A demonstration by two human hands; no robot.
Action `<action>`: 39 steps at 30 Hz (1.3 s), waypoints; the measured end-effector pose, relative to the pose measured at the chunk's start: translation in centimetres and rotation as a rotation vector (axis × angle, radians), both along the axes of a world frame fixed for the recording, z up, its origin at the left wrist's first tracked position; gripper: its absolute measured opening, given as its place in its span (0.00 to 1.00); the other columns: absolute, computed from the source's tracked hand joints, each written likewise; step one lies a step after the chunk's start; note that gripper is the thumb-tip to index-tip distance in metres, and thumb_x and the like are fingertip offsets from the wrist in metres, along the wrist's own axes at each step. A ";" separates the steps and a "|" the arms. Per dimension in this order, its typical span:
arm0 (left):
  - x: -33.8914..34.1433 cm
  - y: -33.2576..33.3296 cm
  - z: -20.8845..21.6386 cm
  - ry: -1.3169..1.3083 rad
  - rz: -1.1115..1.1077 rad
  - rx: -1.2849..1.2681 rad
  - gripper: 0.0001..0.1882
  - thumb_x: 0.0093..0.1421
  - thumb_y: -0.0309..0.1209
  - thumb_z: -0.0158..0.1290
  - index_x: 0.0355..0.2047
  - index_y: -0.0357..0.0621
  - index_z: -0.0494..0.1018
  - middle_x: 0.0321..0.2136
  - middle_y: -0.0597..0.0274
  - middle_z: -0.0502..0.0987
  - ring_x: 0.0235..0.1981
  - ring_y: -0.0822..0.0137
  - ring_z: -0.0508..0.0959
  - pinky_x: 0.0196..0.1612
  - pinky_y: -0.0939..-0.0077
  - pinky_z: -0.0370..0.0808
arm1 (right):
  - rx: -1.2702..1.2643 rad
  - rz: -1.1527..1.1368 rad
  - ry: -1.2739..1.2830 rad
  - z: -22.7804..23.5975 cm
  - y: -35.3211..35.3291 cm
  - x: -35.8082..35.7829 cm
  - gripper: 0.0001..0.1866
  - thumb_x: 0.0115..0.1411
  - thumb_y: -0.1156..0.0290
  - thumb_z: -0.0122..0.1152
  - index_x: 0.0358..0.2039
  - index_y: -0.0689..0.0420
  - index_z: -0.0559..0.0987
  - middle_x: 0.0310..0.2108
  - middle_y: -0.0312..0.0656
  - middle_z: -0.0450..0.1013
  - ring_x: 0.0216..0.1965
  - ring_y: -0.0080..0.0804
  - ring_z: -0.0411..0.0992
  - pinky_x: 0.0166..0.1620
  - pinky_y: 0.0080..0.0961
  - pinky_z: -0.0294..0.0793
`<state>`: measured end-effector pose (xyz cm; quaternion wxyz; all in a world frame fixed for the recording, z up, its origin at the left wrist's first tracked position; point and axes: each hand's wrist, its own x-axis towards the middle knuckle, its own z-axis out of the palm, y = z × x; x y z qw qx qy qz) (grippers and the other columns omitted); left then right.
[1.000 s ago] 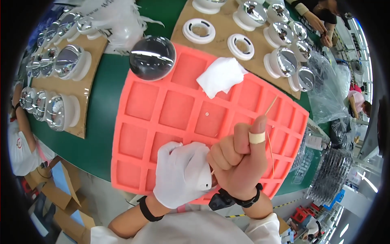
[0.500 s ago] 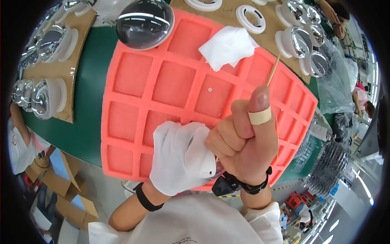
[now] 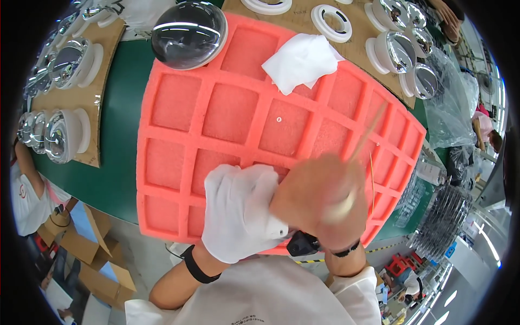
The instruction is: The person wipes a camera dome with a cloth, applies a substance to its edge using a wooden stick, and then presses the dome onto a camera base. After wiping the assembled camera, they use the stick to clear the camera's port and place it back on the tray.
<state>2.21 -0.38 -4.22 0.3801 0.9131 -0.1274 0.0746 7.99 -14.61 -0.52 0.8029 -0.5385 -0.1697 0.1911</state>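
Observation:
My left hand (image 3: 235,211), in a white glove, is closed around a white rounded part (image 3: 283,233) with a small dark hole. Most of that part is hidden by my hands. Close against it on the right, my bare right hand (image 3: 325,200) is smeared by motion. A thin wooden stick (image 3: 369,130) sticks out from it, pointing away and to the right. A light band wraps the thumb. Both hands are over the near part of a pink foam tray (image 3: 184,138) with square pockets. A tiny white ring (image 3: 279,119) lies in one pocket.
A large clear dome (image 3: 189,35) sits on the tray's far left corner, near a crumpled white cloth (image 3: 300,59). A thin yellowish stick (image 3: 372,181) lies at right. White-based domes stand on cardboard (image 3: 111,59) at left and far right. White rings (image 3: 331,24) lie behind.
My right hand has swung down toward my left hand, and the stick in it has dropped nearer the tray and blurred. My left hand has barely moved.

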 end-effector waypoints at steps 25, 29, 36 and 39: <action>2.1 4.9 9.9 0.162 -0.311 0.048 0.23 0.49 0.22 0.62 0.49 0.43 0.76 0.49 0.53 0.76 0.49 0.52 0.76 0.53 0.58 0.71 | -0.605 0.221 -0.217 0.8 -5.9 0.2 0.41 0.47 0.68 0.78 0.59 0.56 0.65 0.47 0.38 0.70 0.34 0.29 0.72 0.34 0.25 0.73; 3.4 3.3 10.7 0.181 -0.505 0.250 0.26 0.49 0.24 0.64 0.51 0.45 0.76 0.44 0.58 0.77 0.45 0.54 0.76 0.48 0.60 0.70 | -0.592 0.315 -0.281 -0.7 -5.3 0.2 0.46 0.43 0.66 0.79 0.62 0.55 0.65 0.53 0.40 0.69 0.41 0.35 0.75 0.39 0.31 0.76; 5.1 3.6 10.8 0.184 -0.517 0.356 0.26 0.46 0.28 0.68 0.48 0.45 0.78 0.40 0.60 0.78 0.43 0.57 0.77 0.47 0.63 0.72 | -0.769 0.286 -0.451 -0.3 -4.6 0.7 0.43 0.45 0.52 0.73 0.60 0.53 0.67 0.50 0.42 0.69 0.42 0.41 0.75 0.38 0.37 0.75; 4.7 3.5 11.6 0.078 -0.544 0.400 0.20 0.47 0.30 0.68 0.43 0.46 0.80 0.40 0.61 0.79 0.41 0.57 0.78 0.44 0.65 0.74 | -0.803 0.224 -0.472 -0.3 -4.8 -0.9 0.42 0.45 0.50 0.72 0.59 0.52 0.67 0.48 0.43 0.70 0.41 0.42 0.76 0.36 0.38 0.75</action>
